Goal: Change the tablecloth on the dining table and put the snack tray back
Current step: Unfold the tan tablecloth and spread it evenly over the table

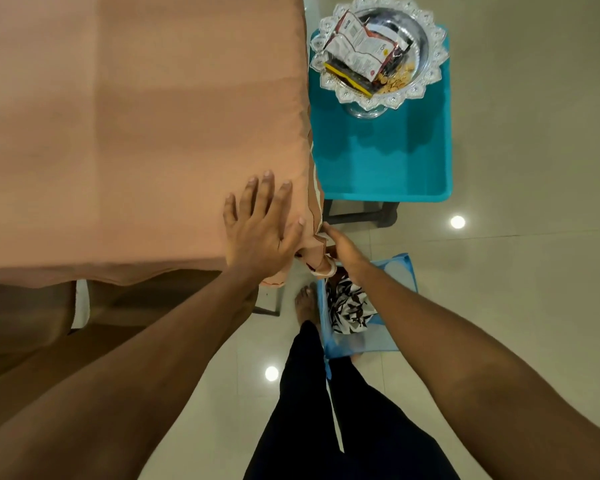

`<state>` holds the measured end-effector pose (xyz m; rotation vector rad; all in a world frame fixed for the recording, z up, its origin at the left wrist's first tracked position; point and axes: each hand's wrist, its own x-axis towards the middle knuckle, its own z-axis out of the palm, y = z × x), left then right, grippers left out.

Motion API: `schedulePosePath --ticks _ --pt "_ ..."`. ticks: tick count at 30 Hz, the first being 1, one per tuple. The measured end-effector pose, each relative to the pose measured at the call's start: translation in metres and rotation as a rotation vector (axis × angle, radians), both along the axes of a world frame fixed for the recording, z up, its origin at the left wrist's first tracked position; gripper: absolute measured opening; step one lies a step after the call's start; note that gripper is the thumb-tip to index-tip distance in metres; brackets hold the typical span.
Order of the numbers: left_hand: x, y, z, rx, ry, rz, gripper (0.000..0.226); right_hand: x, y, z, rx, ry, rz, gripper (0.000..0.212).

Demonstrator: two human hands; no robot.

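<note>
Tablecloth: a peach tablecloth (136, 116) lay spread over the surface, hiding it, with faint fold creases and a loose front edge hanging in waves.
Cloth handling: it looked light, soft and limp, likely to slide and bunch; best taken at the hemmed corners and edges, then smoothed with a flat palm.
Left hand: the left hand (257, 233) rested flat on the cloth near the corner nearest the person, fingers straight and spread, holding nothing.
Right hand: the right hand (345, 249) was just beside that corner, below the edge, and appeared to pinch the hanging corner of cloth; its fingers were partly hidden.
Basket: a blue mesh basket (399, 271) on the floor held a crumpled black-and-white cloth (347, 306).
Snack tray: the silver snack tray (433, 64) stood apart from the surface, on a teal stool (378, 161), carrying snack packets (357, 50).
Tray handling: rigid, footed, probably top-heavy with loose contents; I would grip opposite rims with both hands and keep it level.
</note>
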<state>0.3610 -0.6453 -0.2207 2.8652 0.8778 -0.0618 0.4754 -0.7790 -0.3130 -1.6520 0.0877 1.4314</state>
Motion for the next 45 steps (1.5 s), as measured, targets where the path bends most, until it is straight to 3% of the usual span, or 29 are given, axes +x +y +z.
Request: schedulePosePath --ticks 5,10,13,18,22,26,31,34,37,39,41,45 --pt "0.002 0.002 -0.001 0.030 -0.012 -0.015 0.067 0.004 0.003 -0.007 -0.002 0.043 -0.065 0.040" --pt "0.000 0.002 -0.002 0.028 -0.005 -0.017 0.069 0.004 -0.010 -0.015 -0.088 -0.116 -0.217 0.004" --pt "-0.001 0.002 -0.001 0.021 -0.001 -0.011 0.068 0.010 -0.019 -0.012 -0.080 -0.110 -0.242 0.017" --pt "-0.001 0.000 -0.001 0.011 0.029 -0.007 0.067 0.029 -0.033 0.011 -0.022 -0.259 -0.212 0.022" --pt "0.000 0.001 0.001 -0.050 0.051 0.010 0.067 0.035 -0.042 0.038 0.102 -0.389 -0.018 0.050" --pt "0.009 0.001 0.017 -0.249 0.043 0.071 0.074 0.028 -0.044 0.083 0.149 -0.839 0.266 0.046" --pt "0.036 0.000 0.068 -0.681 -0.228 0.436 0.066 0.001 -0.022 0.141 0.228 -1.023 0.318 0.063" --pt "0.051 -0.002 0.108 -1.067 -0.236 0.554 0.046 -0.012 -0.005 0.172 0.234 -1.120 0.406 0.062" --pt "0.056 0.006 0.128 -1.212 0.005 0.597 0.044 -0.022 0.015 0.189 0.207 -1.102 0.481 0.048" --pt "0.056 0.015 0.128 -1.165 0.099 0.613 0.025 -0.029 0.030 0.193 0.187 -1.096 0.493 0.043" --pt "0.054 0.022 0.128 -1.164 0.073 0.670 0.009 -0.035 0.040 0.193 0.231 -1.075 0.474 0.042" --pt "0.051 0.036 0.124 -1.183 -0.148 0.770 0.021 -0.046 0.040 0.183 0.339 -0.919 0.336 0.038"
